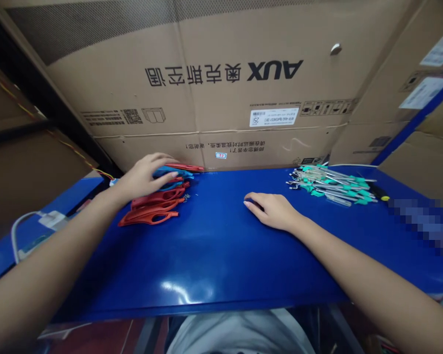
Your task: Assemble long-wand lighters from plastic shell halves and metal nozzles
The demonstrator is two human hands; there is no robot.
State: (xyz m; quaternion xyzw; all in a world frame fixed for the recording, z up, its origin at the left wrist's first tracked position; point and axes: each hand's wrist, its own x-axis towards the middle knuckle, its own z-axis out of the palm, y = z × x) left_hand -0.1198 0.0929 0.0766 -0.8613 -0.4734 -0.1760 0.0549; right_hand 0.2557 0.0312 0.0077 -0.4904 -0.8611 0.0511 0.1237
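My left hand [145, 176] is over a pile of flat plastic pieces at the left of the table. Its thumb and fingers are apart above a blue plastic piece [184, 173]; whether they touch it is unclear. Red plastic pieces with oval openings, like handle shells [158, 196], lie in a row below it, one orange-red piece [147, 216] nearest me. My right hand [275, 210] rests on the blue tabletop, fingers loosely curled. A gap shows between thumb and forefinger, and nothing is visible in it.
At the right lies a heap of metal rods with green plastic parts [335, 186], beside a black handle with a yellow end [384, 197]. A large cardboard sheet [221, 103] stands along the back. A white cable [16, 231] and a white plug [53, 220] are at the left edge.
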